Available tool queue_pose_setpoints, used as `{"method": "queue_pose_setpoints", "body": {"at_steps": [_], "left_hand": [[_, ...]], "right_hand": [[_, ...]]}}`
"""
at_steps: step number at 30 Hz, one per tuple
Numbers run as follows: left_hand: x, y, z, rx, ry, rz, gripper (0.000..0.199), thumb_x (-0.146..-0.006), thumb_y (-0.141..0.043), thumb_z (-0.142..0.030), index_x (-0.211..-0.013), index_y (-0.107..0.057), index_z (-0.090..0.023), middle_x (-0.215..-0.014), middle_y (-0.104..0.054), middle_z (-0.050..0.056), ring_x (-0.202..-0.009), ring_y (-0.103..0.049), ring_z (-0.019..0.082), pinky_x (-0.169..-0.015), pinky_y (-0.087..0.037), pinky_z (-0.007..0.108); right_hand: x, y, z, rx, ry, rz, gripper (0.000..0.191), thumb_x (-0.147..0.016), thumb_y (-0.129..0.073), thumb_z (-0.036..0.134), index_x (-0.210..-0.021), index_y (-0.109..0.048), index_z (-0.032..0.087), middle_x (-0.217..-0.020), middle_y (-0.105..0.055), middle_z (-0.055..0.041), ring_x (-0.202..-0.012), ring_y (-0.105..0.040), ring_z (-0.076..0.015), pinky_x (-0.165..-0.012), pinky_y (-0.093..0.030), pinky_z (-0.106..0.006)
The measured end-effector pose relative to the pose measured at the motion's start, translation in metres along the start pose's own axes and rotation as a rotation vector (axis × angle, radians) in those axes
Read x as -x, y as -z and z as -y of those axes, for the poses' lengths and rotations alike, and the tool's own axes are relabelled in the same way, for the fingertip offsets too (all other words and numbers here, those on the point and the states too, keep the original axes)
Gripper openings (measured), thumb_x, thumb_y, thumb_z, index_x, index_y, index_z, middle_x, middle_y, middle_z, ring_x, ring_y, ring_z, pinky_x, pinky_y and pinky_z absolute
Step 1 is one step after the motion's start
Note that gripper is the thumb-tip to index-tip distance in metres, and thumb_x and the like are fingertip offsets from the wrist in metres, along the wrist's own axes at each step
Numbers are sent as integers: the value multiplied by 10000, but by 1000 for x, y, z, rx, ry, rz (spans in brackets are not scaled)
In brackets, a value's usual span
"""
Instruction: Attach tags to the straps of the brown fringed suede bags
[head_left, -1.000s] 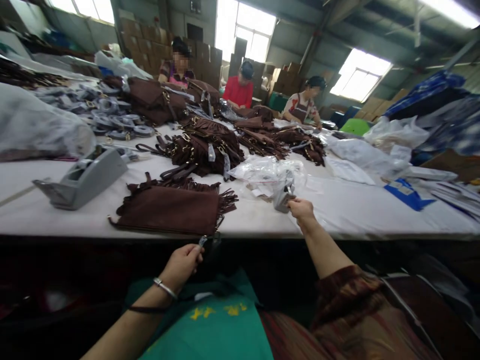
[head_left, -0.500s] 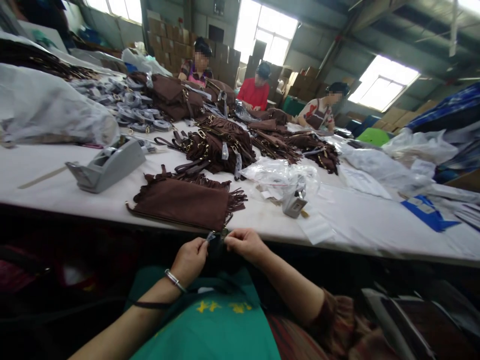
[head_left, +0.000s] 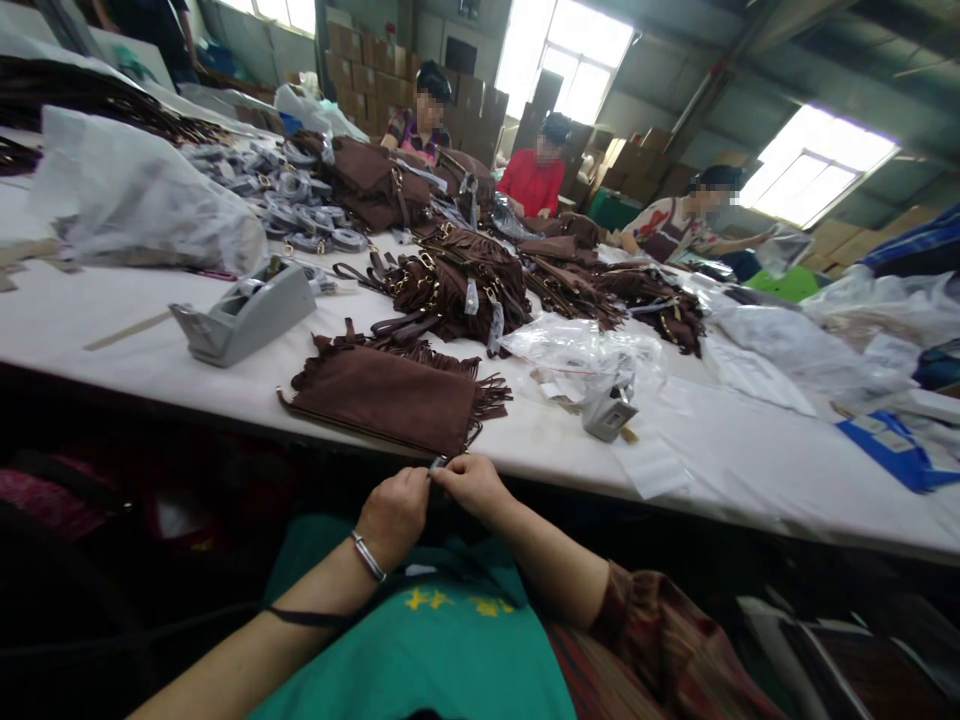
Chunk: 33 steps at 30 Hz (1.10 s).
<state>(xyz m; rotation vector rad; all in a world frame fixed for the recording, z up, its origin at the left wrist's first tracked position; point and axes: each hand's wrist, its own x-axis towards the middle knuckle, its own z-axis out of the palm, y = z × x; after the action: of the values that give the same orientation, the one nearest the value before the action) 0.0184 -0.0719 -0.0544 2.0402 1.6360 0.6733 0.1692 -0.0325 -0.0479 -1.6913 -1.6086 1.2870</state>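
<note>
A brown fringed bag lies flat at the table's front edge, its fringe towards the back and right. Just below its near right corner, my left hand and my right hand meet, fingertips nearly touching. My left hand pinches a small plastic-wrapped piece. The fingers of my right hand are closed at the bag's corner hardware; what they grip is too small to make out. Behind the bag is a pile of brown fringed bags with gold clasps and plastic-wrapped tags.
A grey tape dispenser stands left of the bag, a smaller one to the right beside clear plastic bags. Wrapped straps are heaped at the back left. Three people work across the table. A blue item lies right.
My hands have come closer together, the right one moving left towards the other. The view has shifted, so the table's things appear further right. A person at the back right now holds out a clear bag.
</note>
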Motion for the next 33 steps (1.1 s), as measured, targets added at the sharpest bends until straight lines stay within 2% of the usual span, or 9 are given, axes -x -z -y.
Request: {"method": "queue_pose_setpoints", "body": {"at_steps": [3,5,9,12,18,22,27,30,33], "left_hand": [[3,1,0,-57,16,-13,324,-915,-388,-268,-1145,-599,-179,-882,-616,136,-788,-573,247,-715,-399,315],[3,4,0,-67,3,-13,346,-916,-384,-253,-1193,-581,-191,-850,-607,125,-784,-570,247,-704,-392,313],[0,10,0,-18,-10,-24,249,-899,-416,-238,-928,-658,-191,-762,-585,98,-718,-556,217,-680,-390,300],[-6,11,-1,146,49,-57,193,-875,-477,-265,-782,-631,-195,-731,-603,73,-697,-562,192,-675,-405,289],[-14,10,-13,898,643,131,173,-827,-549,-284,-702,-560,-165,-563,-513,-26,-439,-438,81,-455,-396,216],[-15,16,-16,1300,852,232,100,-830,-557,-178,-743,-559,-129,-600,-504,-40,-410,-394,22,-412,-377,146],[-15,21,-17,1551,1085,380,138,-882,-497,-163,-759,-541,-120,-554,-441,-73,-336,-301,-21,-350,-270,89],[-13,18,-21,1551,1113,413,171,-889,-498,-191,-734,-528,-127,-530,-416,-85,-325,-284,-21,-348,-248,91],[-8,11,-24,1352,952,327,197,-877,-517,-254,-717,-535,-141,-523,-440,-77,-334,-302,1,-353,-253,123]], "right_hand": [[-2,-1,3,40,-29,-7,300,-738,-645,372,-543,-625,145,-466,-546,14,-447,-445,-86,-427,-297,-198],[-2,-2,7,44,-45,-18,305,-733,-641,369,-525,-619,146,-444,-526,15,-440,-439,-87,-423,-290,-201],[5,-2,11,-71,-60,1,219,-712,-634,295,-559,-649,138,-466,-551,14,-436,-431,-80,-429,-302,-200],[12,-2,9,-235,-97,58,133,-696,-614,231,-667,-697,130,-489,-563,22,-408,-402,-66,-414,-290,-197],[15,-6,-3,-397,-153,51,152,-677,-621,217,-736,-711,110,-435,-499,50,-375,-363,-56,-401,-269,-197],[12,-12,-11,-395,-107,5,167,-667,-627,227,-735,-721,107,-454,-515,43,-408,-377,-60,-434,-293,-200],[12,-21,-17,-442,-10,-90,146,-652,-606,213,-723,-706,135,-573,-607,14,-490,-462,-85,-473,-351,-199],[11,-26,-21,-500,-29,-77,129,-659,-607,232,-722,-669,138,-565,-596,21,-473,-467,-81,-453,-346,-191],[10,-26,-24,-453,-130,-3,162,-714,-606,295,-727,-635,136,-478,-528,43,-398,-432,-72,-407,-308,-188]]}}
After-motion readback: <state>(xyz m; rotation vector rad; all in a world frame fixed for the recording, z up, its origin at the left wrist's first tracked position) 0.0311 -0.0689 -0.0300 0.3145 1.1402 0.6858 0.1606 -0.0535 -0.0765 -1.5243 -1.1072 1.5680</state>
